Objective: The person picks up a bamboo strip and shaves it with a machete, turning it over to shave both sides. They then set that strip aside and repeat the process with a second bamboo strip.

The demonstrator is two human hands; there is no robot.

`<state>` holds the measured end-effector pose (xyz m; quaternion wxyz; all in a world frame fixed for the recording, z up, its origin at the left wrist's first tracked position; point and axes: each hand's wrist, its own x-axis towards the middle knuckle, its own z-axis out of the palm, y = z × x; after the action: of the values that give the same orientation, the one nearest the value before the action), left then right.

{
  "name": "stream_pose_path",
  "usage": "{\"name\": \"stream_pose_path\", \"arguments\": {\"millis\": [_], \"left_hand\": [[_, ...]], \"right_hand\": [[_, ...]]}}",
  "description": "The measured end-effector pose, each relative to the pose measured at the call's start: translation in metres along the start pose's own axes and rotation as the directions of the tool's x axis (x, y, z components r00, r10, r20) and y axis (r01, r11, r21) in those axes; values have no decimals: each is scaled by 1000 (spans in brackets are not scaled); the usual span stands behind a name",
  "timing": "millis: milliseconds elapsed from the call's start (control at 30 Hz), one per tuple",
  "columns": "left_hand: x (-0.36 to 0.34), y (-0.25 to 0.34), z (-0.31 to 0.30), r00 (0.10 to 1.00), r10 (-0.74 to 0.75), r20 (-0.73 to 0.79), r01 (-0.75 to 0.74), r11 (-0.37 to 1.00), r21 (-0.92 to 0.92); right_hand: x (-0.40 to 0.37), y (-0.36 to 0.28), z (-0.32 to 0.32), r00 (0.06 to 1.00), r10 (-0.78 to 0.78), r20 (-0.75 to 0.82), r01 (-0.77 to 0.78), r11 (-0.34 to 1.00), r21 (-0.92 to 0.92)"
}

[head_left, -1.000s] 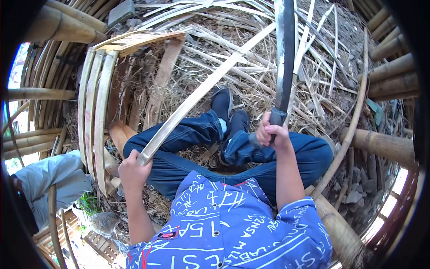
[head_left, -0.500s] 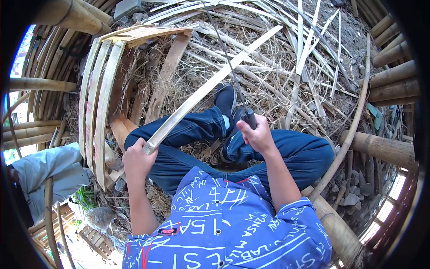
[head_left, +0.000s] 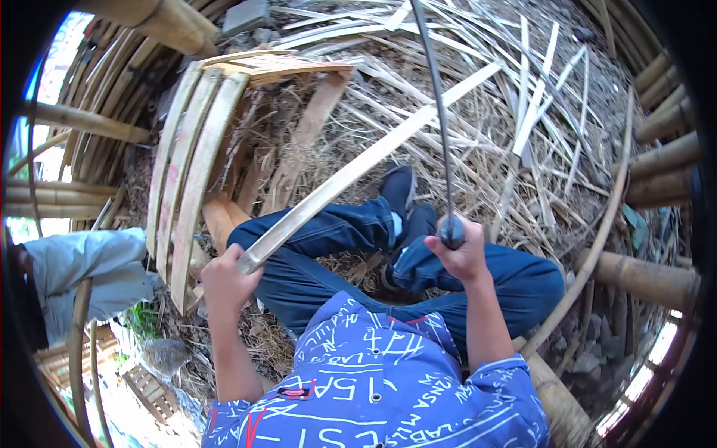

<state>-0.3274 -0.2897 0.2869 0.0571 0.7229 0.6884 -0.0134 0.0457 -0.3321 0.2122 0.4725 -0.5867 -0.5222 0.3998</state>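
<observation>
A long, pale split-bamboo strip (head_left: 351,172) slants from lower left to upper right, and my left hand (head_left: 225,282) is closed around its near end. In my right hand (head_left: 466,260), above my bent knee, is the dark round handle of a machete (head_left: 441,112). Its thin blade is seen nearly edge-on, pointing forward, and overlaps the strip near the strip's far end. The handle's butt faces me between thumb and fingers. Both hands are apart, one on each side of my crossed legs.
A crate-like frame of slats (head_left: 198,187) stands on the left. Many loose bamboo strips (head_left: 534,112) cover the strewn ground ahead. Bamboo poles (head_left: 642,280) stick in from the right, and a grey brick (head_left: 246,16) lies at the top. Light cloth (head_left: 89,276) hangs at left.
My right hand has swung the machete so its blade stands straighter and crosses the strip farther out. My left hand keeps hold of the strip. The whole view has shifted slightly.
</observation>
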Motion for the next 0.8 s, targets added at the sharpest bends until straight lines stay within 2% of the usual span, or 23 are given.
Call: {"name": "stream_pose_path", "arguments": {"millis": [67,100,167,200,300,433,500,533,667,733,767,800], "left_hand": [[7,10,4,1000,22,7,-21,995,-97],[14,21,9,999,32,6,-31,989,-144],[30,45,22,996,15,86,7,970,-242],[37,58,29,993,58,105,-24,954,-299],[53,90,60,974,204,101,-132,867,-480],[59,113,86,950,273,154,-141,810,-569],[59,111,88,855,255,452,51,825,-562],[58,108,84,794,249,555,58,877,-477],[50,97,91,734,296,611,131,821,-555],[43,96,97,600,310,737,481,596,-643],[41,96,98,529,337,779,636,449,-627],[40,99,96,462,337,820,719,400,-569]], "right_hand": [[2,-1,-6,998,62,15,-60,991,-122],[1,0,-6,998,45,31,-41,993,-114],[2,-1,-5,999,31,18,-24,949,-315],[2,-5,-2,995,88,36,-74,951,-299],[0,3,11,992,117,39,-100,946,-310],[2,20,32,974,212,81,-185,949,-256],[4,30,42,965,249,83,-221,942,-251],[7,31,46,956,278,95,-245,933,-264],[8,35,53,925,344,160,-274,898,-344],[4,38,57,941,284,184,-217,924,-315],[4,38,58,939,287,189,-219,924,-314],[4,38,60,942,275,191,-202,922,-330]]}}
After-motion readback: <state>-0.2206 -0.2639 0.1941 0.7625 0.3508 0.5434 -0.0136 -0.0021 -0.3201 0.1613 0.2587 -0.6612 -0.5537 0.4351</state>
